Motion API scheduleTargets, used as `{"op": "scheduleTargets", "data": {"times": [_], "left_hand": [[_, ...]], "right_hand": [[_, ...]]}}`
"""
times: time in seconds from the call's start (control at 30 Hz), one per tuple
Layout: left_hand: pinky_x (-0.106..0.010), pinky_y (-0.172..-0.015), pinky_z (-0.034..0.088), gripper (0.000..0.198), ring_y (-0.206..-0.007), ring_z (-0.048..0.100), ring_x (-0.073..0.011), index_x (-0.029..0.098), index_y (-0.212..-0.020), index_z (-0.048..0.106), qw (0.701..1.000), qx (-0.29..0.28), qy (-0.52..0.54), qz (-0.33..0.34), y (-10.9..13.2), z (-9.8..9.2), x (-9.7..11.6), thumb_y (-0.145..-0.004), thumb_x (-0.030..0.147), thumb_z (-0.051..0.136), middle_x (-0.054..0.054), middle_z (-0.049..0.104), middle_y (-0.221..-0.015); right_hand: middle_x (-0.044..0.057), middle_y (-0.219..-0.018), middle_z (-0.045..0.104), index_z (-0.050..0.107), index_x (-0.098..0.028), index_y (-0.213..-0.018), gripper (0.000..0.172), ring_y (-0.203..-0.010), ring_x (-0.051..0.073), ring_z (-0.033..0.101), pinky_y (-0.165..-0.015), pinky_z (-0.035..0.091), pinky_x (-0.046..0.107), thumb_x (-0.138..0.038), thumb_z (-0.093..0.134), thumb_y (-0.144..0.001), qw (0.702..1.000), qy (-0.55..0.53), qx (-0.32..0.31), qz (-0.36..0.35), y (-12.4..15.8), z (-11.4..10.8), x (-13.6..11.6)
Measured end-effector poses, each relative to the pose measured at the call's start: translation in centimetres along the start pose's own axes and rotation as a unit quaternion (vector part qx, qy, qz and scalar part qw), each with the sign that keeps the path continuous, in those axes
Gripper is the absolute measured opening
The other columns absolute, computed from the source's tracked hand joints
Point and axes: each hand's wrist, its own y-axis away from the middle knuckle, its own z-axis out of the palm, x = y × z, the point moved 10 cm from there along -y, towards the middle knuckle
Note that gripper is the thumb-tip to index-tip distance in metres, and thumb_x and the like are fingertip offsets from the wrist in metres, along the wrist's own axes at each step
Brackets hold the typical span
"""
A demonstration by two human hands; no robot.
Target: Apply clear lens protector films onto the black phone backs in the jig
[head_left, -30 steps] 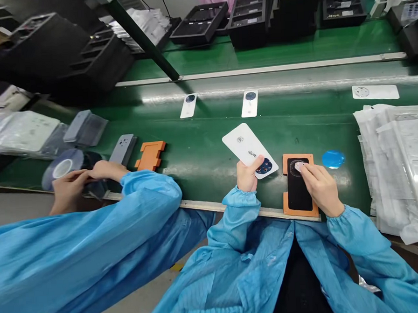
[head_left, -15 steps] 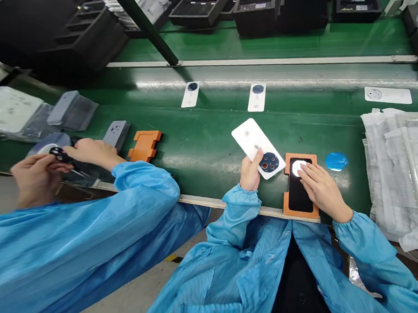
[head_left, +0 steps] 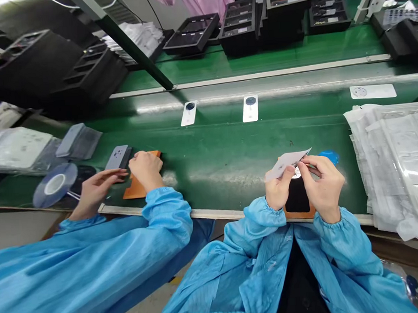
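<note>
A thin white phone back cover point(head_left: 286, 163) is raised and tilted in my left hand point(head_left: 280, 188), gripped between thumb and fingers. My right hand point(head_left: 321, 184) pinches at the cover's right end, where the fingertips hide what exactly lies between them. Beneath both hands is an orange fixture point(head_left: 299, 215) with a black inset point(head_left: 298, 196). Part of a white disc point(head_left: 296, 173) shows on the inset, just under the cover. A round blue film piece point(head_left: 330, 156) lies on the green bench beyond my right hand.
At left, a co-worker's hands point(head_left: 145, 170) are over another orange fixture point(head_left: 135, 188), near a tape roll point(head_left: 39, 193) and grey covers point(head_left: 117, 157). White covers point(head_left: 250, 112) lie farther back. Wrapped clear trays point(head_left: 381, 166) are stacked at right. Black bins point(head_left: 239, 26) line the back shelf.
My right hand has left the white disc on the fixture and come up to the cover's end. My left hand has moved right and tilted the cover. The co-worker's hands have shifted to their fixture.
</note>
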Motion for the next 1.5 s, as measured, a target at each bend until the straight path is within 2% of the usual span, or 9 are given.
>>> {"op": "scheduleTargets", "data": {"times": [0.2,0.4,0.63,0.9,1.07,1.17,1.3,1.4,1.5], "left_hand": [[-0.029,-0.083,0.063,0.057,-0.083,0.077,-0.0206,0.016,-0.106,0.083,0.999,0.031,-0.016,0.013,0.7,-0.5,0.0,-0.093,0.070,0.068,-0.010,0.082,-0.096],[-0.031,-0.093,0.063,0.057,-0.098,0.079,-0.0235,0.016,-0.107,0.083,0.998,0.047,0.007,0.033,0.5,-0.5,0.6,-0.092,0.070,0.070,-0.011,0.083,-0.105],[-0.033,-0.100,0.062,0.050,-0.107,0.078,-0.0245,0.017,-0.118,0.082,0.998,0.003,-0.023,0.050,0.8,-0.3,0.0,-0.102,0.060,0.062,-0.011,0.082,-0.113],[-0.041,-0.111,0.060,0.047,-0.126,0.073,-0.0283,0.023,-0.132,0.078,0.990,-0.038,-0.087,0.106,1.0,0.5,1.7,-0.105,0.056,0.058,-0.011,0.076,-0.133],[-0.042,-0.117,0.056,0.049,-0.131,0.070,-0.0295,0.022,-0.136,0.075,0.989,-0.032,-0.124,0.072,1.6,0.5,0.7,-0.105,0.056,0.057,-0.010,0.075,-0.136],[-0.044,-0.117,0.056,0.055,-0.127,0.072,-0.0317,0.018,-0.125,0.079,0.997,0.014,-0.073,-0.023,0.8,-0.9,-1.5,-0.098,0.064,0.065,-0.013,0.077,-0.130],[-0.052,-0.105,0.064,0.065,-0.114,0.078,-0.0328,0.015,-0.137,0.067,0.976,0.089,0.112,-0.162,-0.8,-3.9,-4.2,-0.094,0.063,0.073,-0.016,0.077,-0.126],[-0.051,-0.101,0.065,0.067,-0.114,0.078,-0.0316,0.019,-0.145,0.061,0.975,0.100,0.127,-0.154,-2.0,-6.3,-3.8,-0.093,0.059,0.077,-0.016,0.075,-0.131],[-0.047,-0.099,0.067,0.061,-0.118,0.076,-0.0316,0.019,-0.139,0.067,0.995,0.030,0.033,-0.092,-2.3,-6.8,-1.9,-0.094,0.060,0.073,-0.015,0.074,-0.136]], "right_hand": [[0.009,-0.103,0.079,0.077,-0.021,-0.096,0.008,-0.097,0.021,0.077,-0.078,0.067,0.035,-0.024,0.069,-0.098,1.000,-0.007,0.002,-0.015,0.0,-0.1,-0.1],[0.009,-0.104,0.080,0.078,-0.022,-0.095,0.009,-0.104,0.024,0.078,-0.087,0.066,0.039,-0.024,0.070,-0.097,0.999,-0.022,-0.014,-0.023,-0.2,0.3,-0.2],[0.009,-0.105,0.080,0.077,-0.022,-0.096,0.010,-0.106,0.025,0.078,-0.087,0.066,0.040,-0.021,0.068,-0.096,0.999,-0.030,-0.016,-0.022,-0.4,0.4,-0.1],[0.008,-0.101,0.079,0.073,-0.023,-0.093,0.010,-0.096,0.022,0.077,-0.083,0.063,0.037,-0.021,0.064,-0.097,0.999,0.005,0.022,-0.049,-0.6,0.4,-0.7],[0.004,-0.086,0.073,0.064,-0.023,-0.084,0.011,-0.082,0.019,0.070,-0.074,0.056,0.033,-0.017,0.059,-0.092,0.995,0.055,0.022,-0.075,-0.8,1.3,-0.9],[0.002,-0.078,0.068,0.061,-0.022,-0.076,0.010,-0.070,0.016,0.063,-0.066,0.051,0.030,-0.017,0.057,-0.084,0.997,0.067,-0.027,-0.040,-1.8,1.8,1.5],[0.002,-0.071,0.068,0.065,-0.022,-0.070,0.005,-0.067,0.018,0.062,-0.067,0.048,0.032,-0.023,0.064,-0.075,0.965,0.188,-0.105,0.147,-3.4,-0.2,11.0],[0.004,-0.058,0.062,0.065,-0.022,-0.062,0.012,-0.063,0.023,0.059,-0.066,0.045,0.036,-0.026,0.069,-0.072,0.909,0.302,-0.168,0.234,-3.6,-2.7,17.0],[0.004,-0.055,0.058,0.062,-0.023,-0.060,0.018,-0.061,0.024,0.058,-0.066,0.047,0.038,-0.026,0.070,-0.076,0.898,0.329,-0.176,0.231,-3.4,-4.6,17.5]]}}
